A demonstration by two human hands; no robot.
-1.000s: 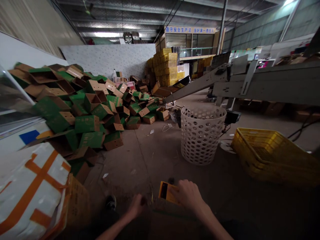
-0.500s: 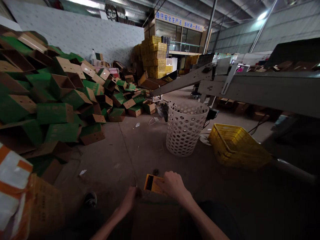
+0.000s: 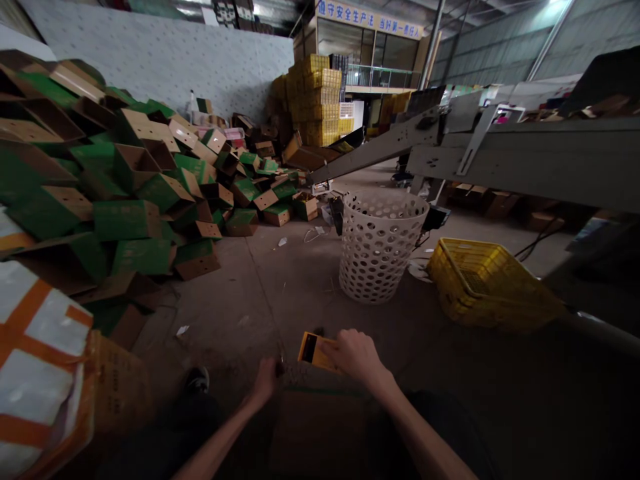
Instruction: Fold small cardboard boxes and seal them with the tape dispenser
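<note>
Head view: right hand (image 3: 356, 355) partly hides the yellow card (image 3: 313, 351) it holds.

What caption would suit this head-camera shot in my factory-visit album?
In a warehouse, the right hand holds a yellow-and-black object beside a heap of green cardboard boxes, with the left hand close by.

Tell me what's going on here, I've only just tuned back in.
The right hand holds a flat yellow object with a dark window, and the left hand sits close by, its hold unclear. Ahead lies a heap of green-and-brown cardboard boxes, with a white perforated plastic basket and a tilted yellow plastic crate on the concrete floor.
</note>
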